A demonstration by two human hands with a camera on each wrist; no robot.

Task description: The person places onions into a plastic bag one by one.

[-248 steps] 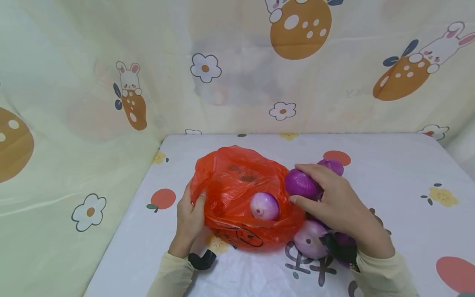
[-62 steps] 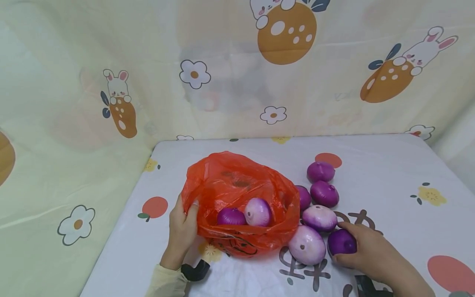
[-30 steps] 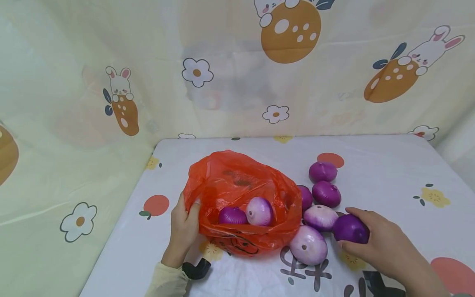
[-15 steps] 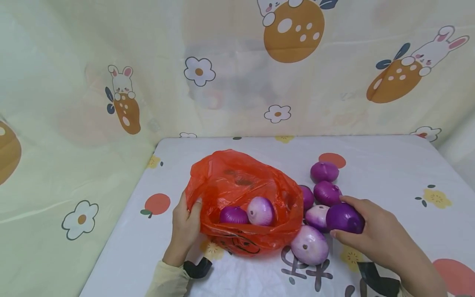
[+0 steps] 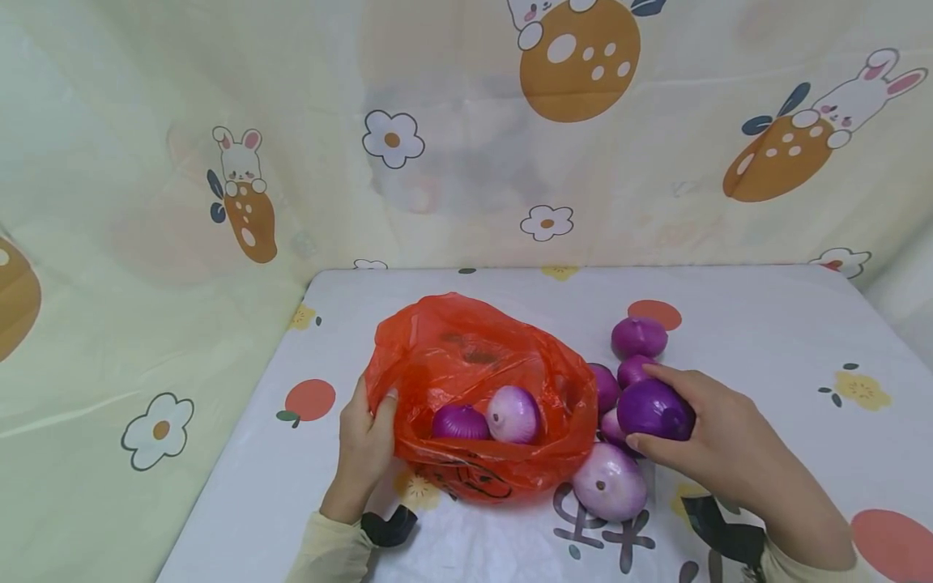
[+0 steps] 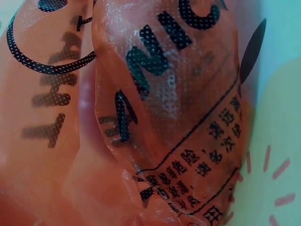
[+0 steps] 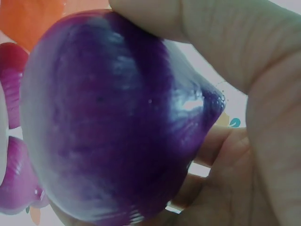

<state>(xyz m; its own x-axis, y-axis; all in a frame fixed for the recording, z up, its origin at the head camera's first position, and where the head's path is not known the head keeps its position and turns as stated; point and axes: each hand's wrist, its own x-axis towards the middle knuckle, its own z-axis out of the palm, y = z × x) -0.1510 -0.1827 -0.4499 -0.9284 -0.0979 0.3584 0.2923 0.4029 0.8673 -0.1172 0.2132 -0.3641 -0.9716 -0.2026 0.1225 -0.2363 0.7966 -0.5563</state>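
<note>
Left hand (image 5: 367, 444) pinches the bag (image 5: 470, 368); right of it, right hand (image 5: 722, 429) grips a probably slippery onion (image 5: 654, 410), best held mid-body.

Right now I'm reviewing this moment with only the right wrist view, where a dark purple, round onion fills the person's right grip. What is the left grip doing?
Observer: In the head view, the left grip holds the left side of a red, translucent plastic bag.
Operator: Can you see anything inside that bag?
Observer: Yes, two onions show in its opening: a round, purple onion and a round, purple-and-white onion.
Operator: Is the bag plain, or printed?
Observer: Printed: the left wrist view shows black lettering on it.
</note>
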